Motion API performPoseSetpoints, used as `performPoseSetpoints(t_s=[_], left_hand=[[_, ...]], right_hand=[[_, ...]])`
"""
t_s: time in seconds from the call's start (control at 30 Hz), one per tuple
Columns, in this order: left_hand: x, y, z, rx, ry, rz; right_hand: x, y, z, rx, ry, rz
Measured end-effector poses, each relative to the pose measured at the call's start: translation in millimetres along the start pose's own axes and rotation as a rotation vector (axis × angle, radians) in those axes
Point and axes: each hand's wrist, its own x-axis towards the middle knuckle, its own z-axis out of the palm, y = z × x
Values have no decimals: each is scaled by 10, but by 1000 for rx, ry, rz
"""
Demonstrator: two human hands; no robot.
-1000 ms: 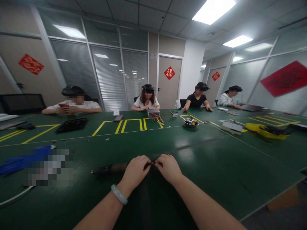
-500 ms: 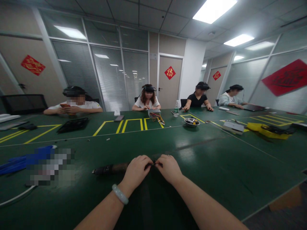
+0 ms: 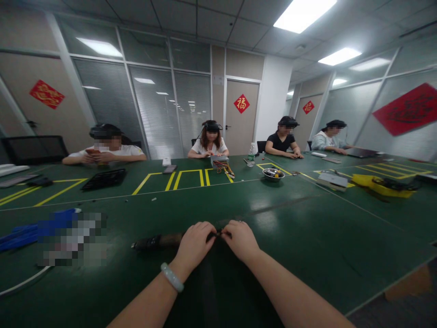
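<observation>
A dark electric screwdriver [image 3: 167,240] lies low over the green table, its narrow tip pointing left. My left hand [image 3: 198,239], with a pale bangle at the wrist, is closed around its rear part and covers that end. Close beside it, my right hand [image 3: 239,237] is pinched at the same end. Between the fingertips of both hands sits a small dark piece [image 3: 219,232], mostly hidden and too small to name.
Blue gloves [image 3: 56,223] lie left beside a blurred object with a white cable [image 3: 25,281]. Farther back are a black tray [image 3: 104,179], a metal bowl [image 3: 273,174], a water bottle [image 3: 251,155] and a yellow case [image 3: 382,186]. Several people sit along the far side.
My hands and the screwdriver are almost still. Across the table, the person in black has drawn their hands together.
</observation>
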Motion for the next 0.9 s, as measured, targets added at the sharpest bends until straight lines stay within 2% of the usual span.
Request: performPoseSetpoints(t_s=[0.47, 0.9], left_hand=[[0, -34, 14, -36, 8, 13], [13, -62, 65, -30, 30, 17]], right_hand=[[1, 30, 36, 73, 41, -33], [-5, -44, 12, -48, 38, -59]])
